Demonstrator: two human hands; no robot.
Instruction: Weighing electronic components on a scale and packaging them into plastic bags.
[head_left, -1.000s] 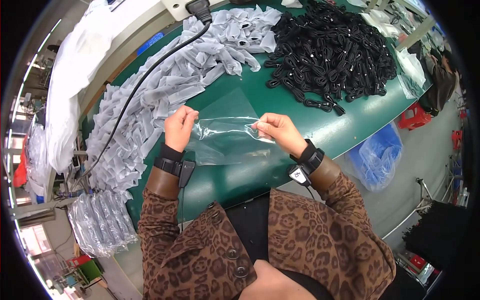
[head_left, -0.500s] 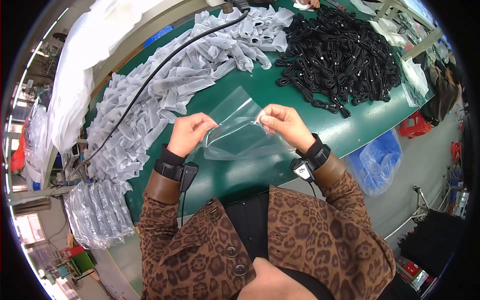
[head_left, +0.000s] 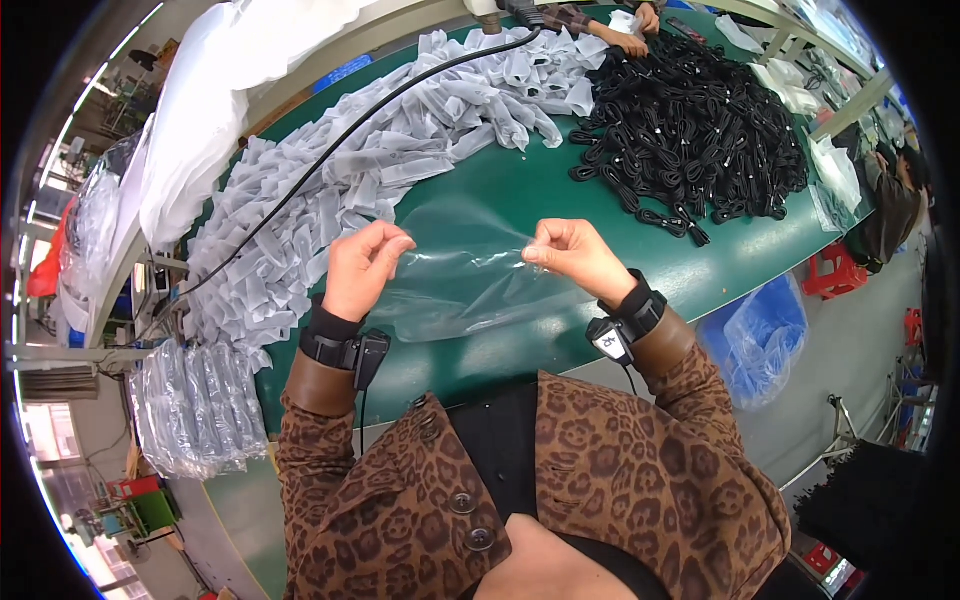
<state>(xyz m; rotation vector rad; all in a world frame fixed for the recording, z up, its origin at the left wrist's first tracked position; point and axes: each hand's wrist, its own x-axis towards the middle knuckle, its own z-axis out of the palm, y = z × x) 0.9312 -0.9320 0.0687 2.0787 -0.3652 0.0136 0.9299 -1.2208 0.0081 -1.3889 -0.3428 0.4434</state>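
A clear plastic bag [head_left: 455,290] is stretched between my two hands above the green table. My left hand [head_left: 364,268] pinches one upper edge between thumb and fingers. With thumb and forefinger, my right hand [head_left: 575,257] grips the opposite side. The bag looks flat, and its far part is blurred. Beyond my left hand lies a wide heap of small frosted bags [head_left: 350,170]. Past my right hand is a big pile of coiled black cables [head_left: 700,130].
A thick black cable [head_left: 370,126] arches over the frosted bags. Packed clear bundles [head_left: 200,405] sit at the table's left end. At the far edge another person's hands [head_left: 630,38] hold something white. A blue lined bin [head_left: 755,335] and red stool [head_left: 827,270] stand right of the green table [head_left: 455,362].
My hands have drawn slightly farther apart, spreading the bag wider. More of the other person's hands and sleeve now shows at the far edge, and the whole view has shifted a little.
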